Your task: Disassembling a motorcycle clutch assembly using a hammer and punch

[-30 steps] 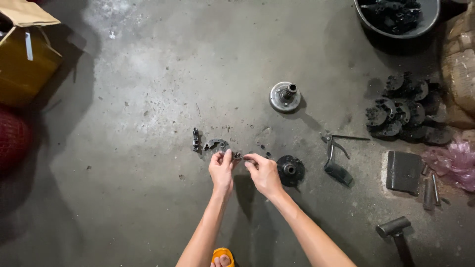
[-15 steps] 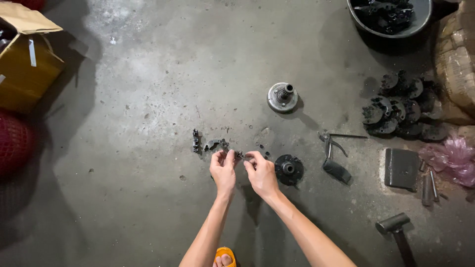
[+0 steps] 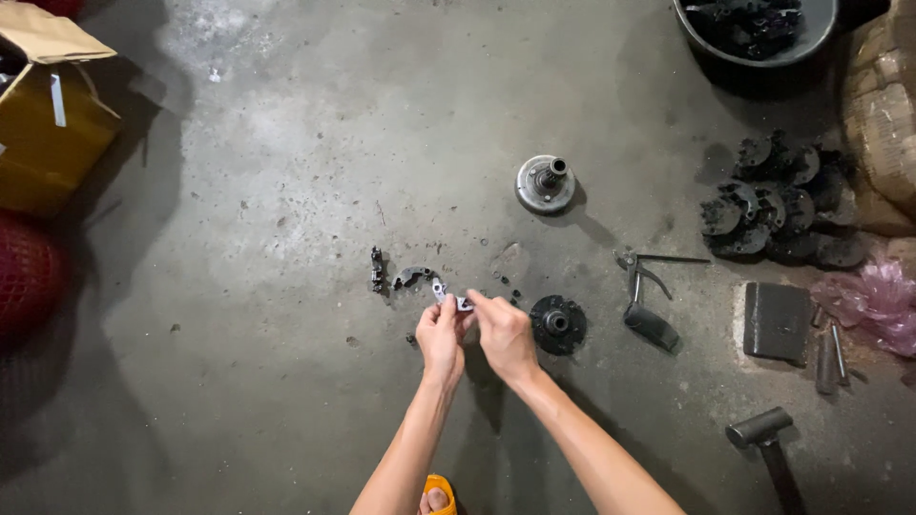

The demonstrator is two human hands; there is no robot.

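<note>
Head view: both my hands pinch one small grey metal bracket piece [image 3: 452, 298] over the stained concrete floor [image 3: 286, 143].

Left hand [image 3: 440, 339] and right hand [image 3: 504, 334] touch each other, fingers narrowed onto the piece from either side. Landmark is the dark round toothed disc [image 3: 557, 324]: the held piece sits just left of it, my right hand is beside it. Curved dark metal shoe [image 3: 412, 276] and short black chain segment [image 3: 377, 270] lie further left of the disc. Silver round hub with a centre shaft [image 3: 546, 183] is above it, black-handled pliers [image 3: 645, 303] right of it, and the pile of dark discs [image 3: 773, 205] is well apart to the upper right.
</note>
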